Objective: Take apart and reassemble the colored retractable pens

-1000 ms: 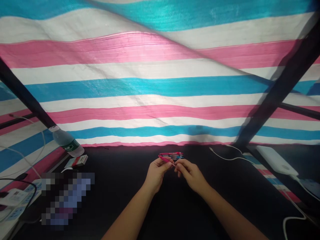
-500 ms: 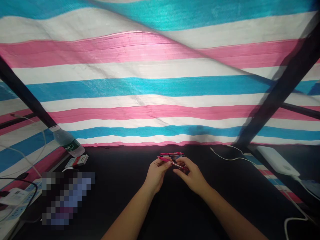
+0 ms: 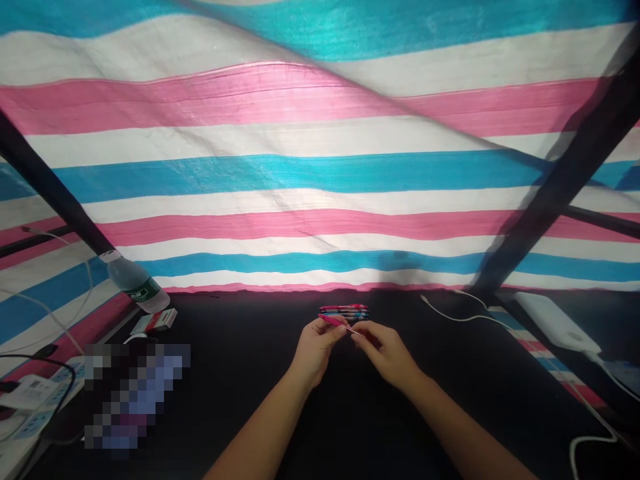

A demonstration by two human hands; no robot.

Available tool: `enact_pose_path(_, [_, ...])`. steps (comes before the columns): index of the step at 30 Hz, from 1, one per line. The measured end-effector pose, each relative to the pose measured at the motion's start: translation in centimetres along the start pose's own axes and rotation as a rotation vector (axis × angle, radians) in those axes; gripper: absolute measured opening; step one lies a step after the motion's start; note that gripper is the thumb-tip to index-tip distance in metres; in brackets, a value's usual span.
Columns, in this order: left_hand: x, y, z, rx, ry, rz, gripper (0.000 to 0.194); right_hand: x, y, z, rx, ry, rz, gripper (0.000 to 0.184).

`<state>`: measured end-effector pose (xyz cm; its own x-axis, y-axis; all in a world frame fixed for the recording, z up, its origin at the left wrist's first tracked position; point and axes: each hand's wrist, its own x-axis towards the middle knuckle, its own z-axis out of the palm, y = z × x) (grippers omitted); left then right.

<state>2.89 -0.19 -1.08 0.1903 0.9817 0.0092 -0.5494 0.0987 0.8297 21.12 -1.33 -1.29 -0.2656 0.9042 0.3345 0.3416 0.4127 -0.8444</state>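
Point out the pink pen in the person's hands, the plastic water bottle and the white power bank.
pink pen (image 3: 331, 320), head view, on its pink barrel
plastic water bottle (image 3: 134, 283), head view, on its body above the green label
white power bank (image 3: 556, 322), head view, on its top face

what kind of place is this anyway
Probably a makeshift work spot, though I can't be sure: a striped tarpaulin hangs like a wall over dark poles, with a power strip and a power bank beside a dark table.
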Motion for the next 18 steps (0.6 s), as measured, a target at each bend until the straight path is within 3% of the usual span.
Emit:
enact_pose_path(4, [-0.07, 0.08, 0.15, 0.012, -0.018, 0.006, 0.021, 0.03, -0.16, -0.17, 0.09, -0.153, 0.074, 0.04])
enact_pose_path(9, [0.05, 0.0, -0.07, -0.014, 0.044, 0.001, 0.026, 0.14, -0.07, -0.17, -0.025, 0.038, -0.014, 0.026])
enact_pose_path(15, [0.02, 0.02, -0.04, 0.008, 0.02, 0.001, 0.025, 0.13, -0.02, -0.33, 0.12, -0.125, 0.066, 0.037])
enact_pose_path(18, [0.06, 0.03, -0.05, 0.004, 0.046, 0.001, 0.028, 0.06, -0.08, -0.23, 0.056, -0.037, 0.011, 0.026])
